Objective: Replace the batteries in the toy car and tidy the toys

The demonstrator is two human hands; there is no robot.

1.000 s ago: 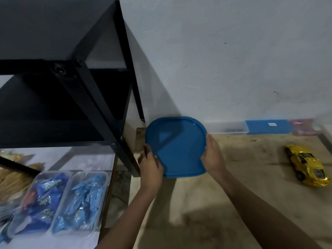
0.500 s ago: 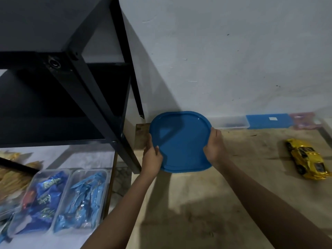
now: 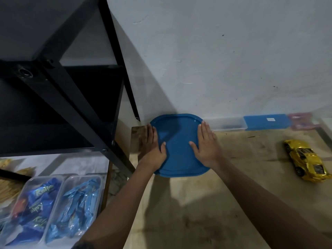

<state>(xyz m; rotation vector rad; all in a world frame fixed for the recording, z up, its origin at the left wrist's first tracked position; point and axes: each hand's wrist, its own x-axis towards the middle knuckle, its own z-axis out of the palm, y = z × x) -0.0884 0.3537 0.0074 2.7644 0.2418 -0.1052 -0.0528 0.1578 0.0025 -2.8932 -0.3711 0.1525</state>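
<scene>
A blue lid lies flat at the back left of the wooden table, close to the wall. My left hand rests along its left edge with straight fingers. Flat on the lid's right side presses my right hand, fingers extended toward the wall. What is under the lid is hidden. A yellow toy car stands on the table far to the right, apart from both hands.
A black shelf unit stands at the left. Below it, clear trays of blue wrapped snacks sit on a white surface. Against the wall lie a clear box, a blue box and a pink one.
The lid went from held by its edges, tilted above the table, to lying flat near the wall. Both hands opened and now lie flat on it.
</scene>
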